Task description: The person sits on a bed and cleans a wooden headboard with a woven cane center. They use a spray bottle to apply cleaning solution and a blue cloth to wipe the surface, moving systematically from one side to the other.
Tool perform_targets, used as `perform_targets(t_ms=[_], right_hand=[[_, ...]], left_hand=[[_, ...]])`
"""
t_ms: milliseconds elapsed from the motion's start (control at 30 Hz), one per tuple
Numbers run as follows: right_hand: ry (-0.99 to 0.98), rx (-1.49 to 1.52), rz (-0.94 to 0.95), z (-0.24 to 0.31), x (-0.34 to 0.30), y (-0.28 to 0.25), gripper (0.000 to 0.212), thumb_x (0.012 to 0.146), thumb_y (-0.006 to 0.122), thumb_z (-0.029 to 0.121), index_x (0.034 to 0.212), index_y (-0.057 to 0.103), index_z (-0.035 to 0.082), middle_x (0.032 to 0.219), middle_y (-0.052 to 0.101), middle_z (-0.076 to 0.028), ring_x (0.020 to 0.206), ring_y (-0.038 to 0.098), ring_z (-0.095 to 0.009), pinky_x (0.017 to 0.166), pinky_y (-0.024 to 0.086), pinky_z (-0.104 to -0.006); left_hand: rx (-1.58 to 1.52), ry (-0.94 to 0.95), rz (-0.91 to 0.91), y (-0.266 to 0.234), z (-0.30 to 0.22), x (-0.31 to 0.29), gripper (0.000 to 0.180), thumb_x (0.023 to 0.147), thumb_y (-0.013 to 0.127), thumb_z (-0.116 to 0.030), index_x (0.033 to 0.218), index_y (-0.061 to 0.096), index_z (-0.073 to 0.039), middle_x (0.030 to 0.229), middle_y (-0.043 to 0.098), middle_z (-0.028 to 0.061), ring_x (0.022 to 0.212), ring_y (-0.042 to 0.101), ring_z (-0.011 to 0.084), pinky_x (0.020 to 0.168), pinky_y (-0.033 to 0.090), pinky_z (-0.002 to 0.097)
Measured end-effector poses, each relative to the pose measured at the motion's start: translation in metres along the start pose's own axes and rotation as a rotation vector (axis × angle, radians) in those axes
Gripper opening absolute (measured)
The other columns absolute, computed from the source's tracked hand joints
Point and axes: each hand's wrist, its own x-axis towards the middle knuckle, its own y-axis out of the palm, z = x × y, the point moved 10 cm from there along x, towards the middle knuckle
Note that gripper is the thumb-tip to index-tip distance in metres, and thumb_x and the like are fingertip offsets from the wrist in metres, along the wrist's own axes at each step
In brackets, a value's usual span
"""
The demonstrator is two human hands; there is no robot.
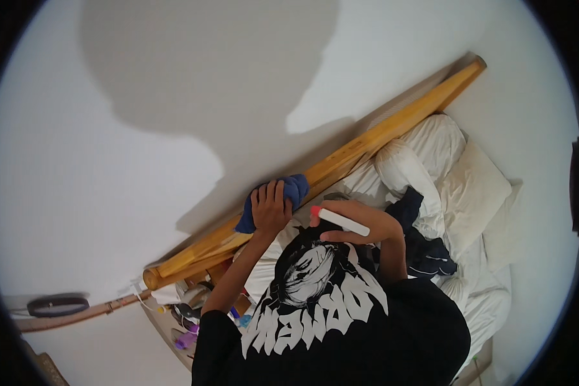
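My left hand [271, 209] presses a crumpled blue cloth [294, 188] onto the top of a long wooden rail [373, 139], its fingers spread over the fabric. The rail runs slantwise along the white wall. Close by on the right, above the bed, my right hand [374, 219] is closed around a slim white object with a red end [345, 222]. Its red end points toward the cloth but stays apart from it. The exact kind of this object cannot be made out. My black printed shirt fills the lower middle.
White pillows [476, 196] and bolsters [405, 170] lie on the bed at the right, with dark clothing [428, 252] among them. Small items, including a purple container [185, 339], crowd a surface at lower left. A dark oval object [58, 305] is by the left wall.
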Motion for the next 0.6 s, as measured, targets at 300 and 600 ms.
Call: perform_targets(t_ms=[300, 600], right_hand=[[0.095, -0.024, -0.084, -0.015, -0.067, -0.042, 0.026, 0.090, 0.067, 0.021, 0.105, 0.056, 0.003, 0.093, 0.063, -0.011, 0.083, 0.062, -0.025, 0.074, 0.048, -0.0348], [0.266, 0.070, -0.371, -0.118, -0.139, -0.137, 0.015, 0.091, 0.062, 0.007, 0.104, 0.055, 0.001, 0.091, 0.060, -0.006, 0.089, 0.057, -0.015, 0.081, 0.046, -0.0297]], left_hand=[[-0.033, -0.114, 0.067, 0.030, -0.043, 0.053, 0.041, 0.080, 0.057, -0.024, 0.115, 0.057, -0.003, 0.109, 0.059, 0.0153, 0.103, 0.055, 0.0321, 0.094, 0.038, 0.0457], [-0.007, -0.232, -0.201, 0.030, -0.055, 0.081, 0.032, 0.078, 0.061, -0.017, 0.106, 0.060, 0.000, 0.097, 0.063, 0.0167, 0.094, 0.060, 0.0350, 0.087, 0.044, 0.0434]])
